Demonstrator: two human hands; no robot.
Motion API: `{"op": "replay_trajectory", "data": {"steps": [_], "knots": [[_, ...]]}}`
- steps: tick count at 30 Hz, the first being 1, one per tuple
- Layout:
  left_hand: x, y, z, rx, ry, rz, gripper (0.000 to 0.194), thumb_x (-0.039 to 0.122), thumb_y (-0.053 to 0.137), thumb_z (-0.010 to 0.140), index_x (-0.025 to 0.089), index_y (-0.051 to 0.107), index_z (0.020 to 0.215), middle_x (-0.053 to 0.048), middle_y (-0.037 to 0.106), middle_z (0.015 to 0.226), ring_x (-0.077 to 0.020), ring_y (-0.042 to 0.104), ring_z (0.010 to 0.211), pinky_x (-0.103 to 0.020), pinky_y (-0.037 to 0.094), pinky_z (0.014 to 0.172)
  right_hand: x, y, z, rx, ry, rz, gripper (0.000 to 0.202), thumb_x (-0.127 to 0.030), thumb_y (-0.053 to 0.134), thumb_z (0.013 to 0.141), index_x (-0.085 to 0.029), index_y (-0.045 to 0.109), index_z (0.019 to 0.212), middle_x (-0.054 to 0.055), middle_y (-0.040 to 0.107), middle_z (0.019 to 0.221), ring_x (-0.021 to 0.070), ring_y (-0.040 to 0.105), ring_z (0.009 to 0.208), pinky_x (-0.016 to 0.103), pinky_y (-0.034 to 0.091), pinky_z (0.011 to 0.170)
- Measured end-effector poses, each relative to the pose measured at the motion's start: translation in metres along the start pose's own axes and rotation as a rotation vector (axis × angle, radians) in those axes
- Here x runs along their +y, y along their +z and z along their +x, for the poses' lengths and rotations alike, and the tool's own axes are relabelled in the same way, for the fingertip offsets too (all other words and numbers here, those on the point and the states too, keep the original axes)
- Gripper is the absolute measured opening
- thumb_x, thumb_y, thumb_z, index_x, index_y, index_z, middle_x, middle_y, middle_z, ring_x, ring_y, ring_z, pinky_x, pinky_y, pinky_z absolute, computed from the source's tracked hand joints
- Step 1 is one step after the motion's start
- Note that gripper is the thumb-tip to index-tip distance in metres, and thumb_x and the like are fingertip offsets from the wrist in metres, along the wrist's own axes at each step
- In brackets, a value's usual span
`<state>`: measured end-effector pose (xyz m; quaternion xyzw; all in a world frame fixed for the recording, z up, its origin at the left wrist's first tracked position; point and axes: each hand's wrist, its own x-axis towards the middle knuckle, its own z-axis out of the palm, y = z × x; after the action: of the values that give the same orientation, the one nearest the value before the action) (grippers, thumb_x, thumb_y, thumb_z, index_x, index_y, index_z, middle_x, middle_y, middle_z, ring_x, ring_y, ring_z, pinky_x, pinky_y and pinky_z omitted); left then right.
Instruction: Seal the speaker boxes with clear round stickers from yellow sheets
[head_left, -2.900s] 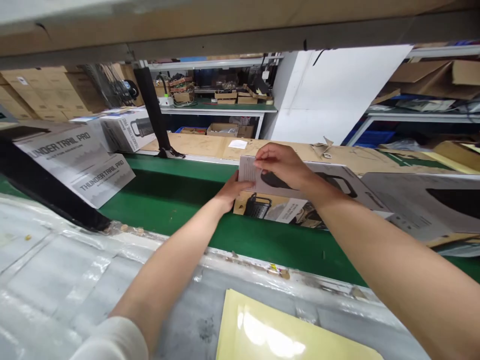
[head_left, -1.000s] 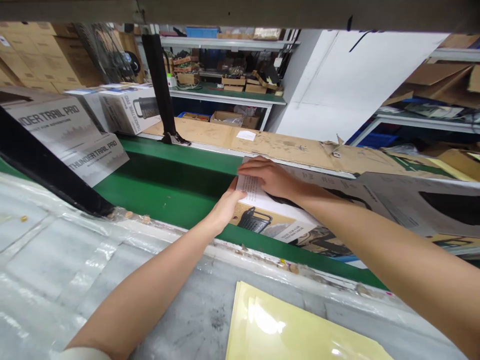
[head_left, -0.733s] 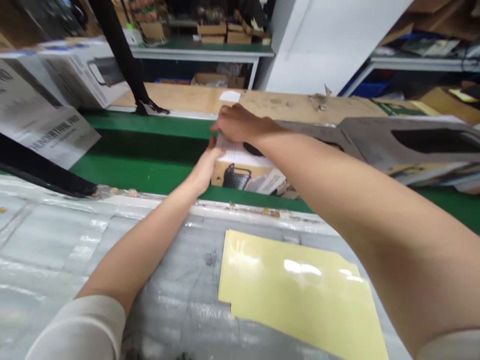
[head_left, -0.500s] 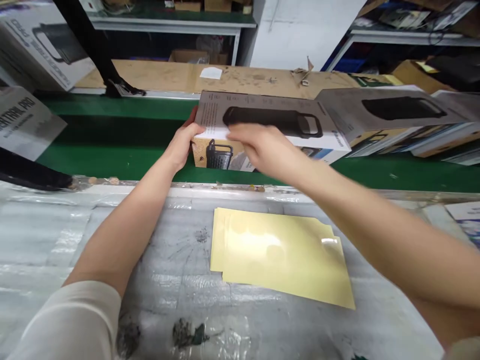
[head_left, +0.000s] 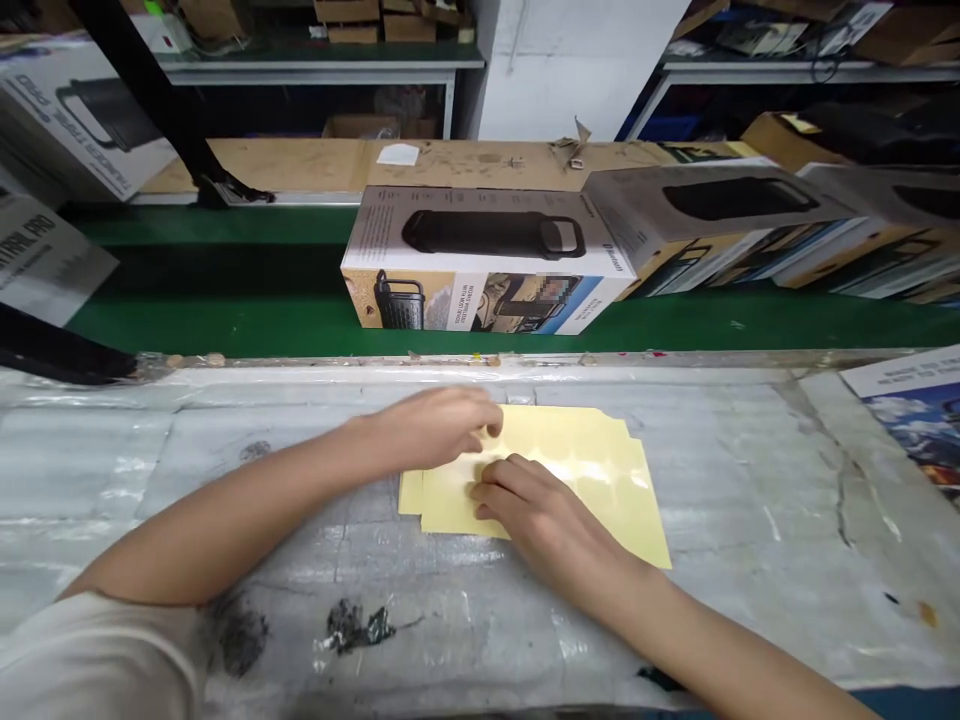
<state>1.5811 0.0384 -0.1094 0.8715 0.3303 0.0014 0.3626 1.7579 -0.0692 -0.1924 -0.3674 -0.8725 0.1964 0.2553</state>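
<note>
Both hands are over the yellow sheets (head_left: 592,460), which lie overlapped on the plastic-covered table and show faint round outlines like clear stickers. My left hand (head_left: 442,422) is at the sheets' upper left, fingers curled into a pinch and slightly blurred. Just below and to its right, my right hand (head_left: 536,510) rests over the sheets with thumb and fingers bent together. Whatever either pinch holds is too small or hidden. Beyond them, a speaker box (head_left: 487,235) with a black speaker printed on its top stands on the green belt, touched by neither hand.
More printed boxes (head_left: 720,215) stand along the green belt (head_left: 247,300) to the right. Other boxes (head_left: 97,110) and a black post (head_left: 150,100) are at left. A printed sheet or box (head_left: 915,410) lies at the table's right edge.
Both hands have left the speaker box and come down and nearer, onto the yellow sheets. The box stays on the belt, appearing further left along with the shifted view.
</note>
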Motion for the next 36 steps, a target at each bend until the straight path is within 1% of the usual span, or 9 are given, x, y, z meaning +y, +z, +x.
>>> {"op": "replay_trajectory", "data": {"steps": [3, 9, 13, 20, 24, 28, 30, 33, 36], "knots": [[-0.013, 0.022, -0.001, -0.074, -0.036, 0.022, 0.013, 0.012, 0.059, 0.085, 0.021, 0.067, 0.088, -0.004, 0.063, 0.1, -0.0216, 0.06, 0.092, -0.033, 0.042, 0.076, 0.003, 0.004, -0.003, 0.022, 0.014, 0.03, 0.024, 0.003, 0.055, 0.091, -0.018, 0.066, 0.086, 0.006, 0.064, 0.085, 0.0222, 0.059, 0.078, 0.036, 0.055, 0.068], [-0.021, 0.021, -0.005, -0.063, 0.027, 0.118, 0.015, 0.01, 0.057, 0.091, 0.021, 0.066, 0.095, -0.004, 0.061, 0.104, -0.0204, 0.058, 0.095, -0.03, 0.038, 0.073, 0.001, 0.007, -0.009, 0.128, 0.044, 0.102, 0.024, -0.006, 0.053, 0.096, -0.019, 0.068, 0.109, 0.013, 0.066, 0.108, 0.0268, 0.063, 0.091, 0.042, 0.059, 0.073], [-0.015, 0.025, -0.01, -0.016, 0.098, 0.255, 0.03, -0.002, 0.053, 0.088, 0.022, 0.065, 0.099, -0.002, 0.058, 0.1, -0.018, 0.055, 0.093, -0.028, 0.035, 0.071, -0.005, 0.003, -0.014, 0.161, 0.053, 0.168, 0.025, -0.008, 0.05, 0.098, -0.023, 0.069, 0.104, 0.012, 0.066, 0.108, 0.0271, 0.065, 0.094, 0.041, 0.06, 0.074], [-0.004, 0.036, -0.033, 0.033, 0.203, 0.574, 0.029, 0.004, 0.057, 0.092, 0.024, 0.064, 0.113, -0.005, 0.063, 0.103, -0.0218, 0.059, 0.098, -0.032, 0.044, 0.081, 0.023, -0.052, -0.011, 0.05, 0.359, 0.807, 0.023, -0.036, 0.073, 0.092, -0.022, 0.066, 0.075, 0.006, 0.069, 0.096, 0.0234, 0.069, 0.093, 0.035, 0.06, 0.081], [0.001, -0.031, -0.01, 0.066, 0.208, 0.402, 0.037, 0.003, 0.047, 0.094, 0.025, 0.07, 0.113, -0.001, 0.074, 0.104, -0.016, 0.068, 0.092, -0.026, 0.051, 0.077, 0.06, -0.11, 0.018, 0.136, 0.441, 0.79, 0.034, -0.052, 0.076, 0.087, -0.021, 0.068, 0.074, 0.004, 0.067, 0.074, 0.0192, 0.064, 0.069, 0.031, 0.054, 0.062], [-0.02, -0.149, 0.069, 0.552, 0.002, 0.42, 0.039, 0.017, 0.04, 0.103, 0.026, 0.064, 0.133, -0.004, 0.068, 0.136, -0.0192, 0.063, 0.123, -0.033, 0.05, 0.103, 0.093, -0.153, 0.082, 0.264, 0.349, 0.637, 0.031, -0.049, 0.08, 0.082, -0.021, 0.069, 0.088, 0.006, 0.07, 0.081, 0.0207, 0.066, 0.075, 0.033, 0.053, 0.066], [-0.047, -0.193, 0.109, 0.612, -0.17, 0.529, 0.039, 0.019, 0.044, 0.102, 0.023, 0.061, 0.136, -0.006, 0.059, 0.149, -0.0206, 0.053, 0.137, -0.034, 0.043, 0.113, 0.111, -0.164, 0.125, 0.296, 0.283, 0.622, 0.037, -0.046, 0.082, 0.08, -0.02, 0.066, 0.101, 0.006, 0.071, 0.085, 0.0214, 0.066, 0.077, 0.033, 0.052, 0.068], [-0.092, -0.222, 0.143, 0.537, -0.39, 0.603, 0.034, 0.022, 0.043, 0.102, 0.019, 0.066, 0.126, -0.011, 0.063, 0.143, -0.0256, 0.057, 0.134, -0.039, 0.044, 0.113, 0.144, -0.169, 0.196, 0.309, 0.176, 0.564, 0.037, -0.04, 0.081, 0.077, -0.021, 0.063, 0.103, 0.004, 0.07, 0.085, 0.0208, 0.066, 0.078, 0.032, 0.049, 0.068], [-0.12, -0.22, 0.146, 0.502, -0.438, 0.616, 0.036, 0.028, 0.038, 0.104, 0.019, 0.069, 0.12, -0.012, 0.069, 0.133, -0.0279, 0.064, 0.124, -0.039, 0.048, 0.107, 0.177, -0.165, 0.261, 0.329, 0.102, 0.5, 0.029, -0.029, 0.08, 0.074, -0.022, 0.06, 0.093, -0.001, 0.065, 0.076, 0.0187, 0.063, 0.075, 0.031, 0.047, 0.069]]}}
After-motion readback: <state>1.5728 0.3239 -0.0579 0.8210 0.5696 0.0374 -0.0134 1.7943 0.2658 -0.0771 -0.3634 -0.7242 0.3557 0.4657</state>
